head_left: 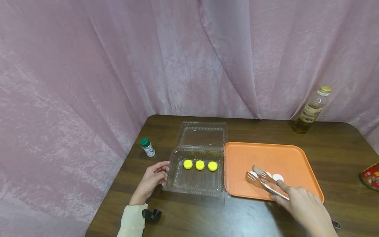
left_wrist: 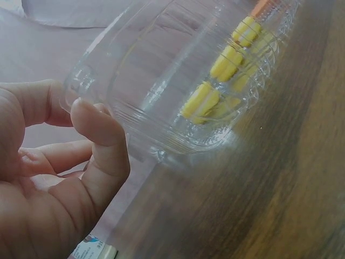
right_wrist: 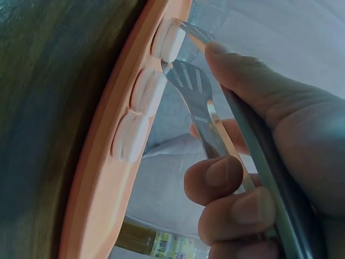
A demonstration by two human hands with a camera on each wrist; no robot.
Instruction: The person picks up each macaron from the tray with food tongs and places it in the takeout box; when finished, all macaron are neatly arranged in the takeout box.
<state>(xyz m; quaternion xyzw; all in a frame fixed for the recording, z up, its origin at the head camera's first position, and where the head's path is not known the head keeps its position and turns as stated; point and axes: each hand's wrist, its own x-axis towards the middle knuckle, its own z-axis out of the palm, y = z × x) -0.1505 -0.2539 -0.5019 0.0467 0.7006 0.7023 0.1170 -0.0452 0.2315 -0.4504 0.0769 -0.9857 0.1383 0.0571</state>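
My left hand (head_left: 151, 180) pinches the left rim of a clear plastic clamshell container (left_wrist: 145, 65) between thumb and fingers. Its lid (head_left: 202, 135) is folded back, and three yellow macarons (head_left: 199, 165) stand in a row in the base. In my right hand (head_left: 308, 205) is a pair of metal tongs (right_wrist: 197, 108) with slotted, fork-like tips. Those tips straddle the leftmost of three white macarons (right_wrist: 168, 40) on the orange tray (head_left: 284, 154). The other two white macarons (right_wrist: 129, 137) lie beside it in line, partly behind the tongs in the head view.
A green-capped shaker bottle (head_left: 147, 147) stands left of the container. At the back right is an oil bottle (head_left: 309, 113), and a red can (head_left: 371, 176) sits at the right edge. The tray's left edge meets the container. A pink curtain (head_left: 177, 59) hangs behind the table.
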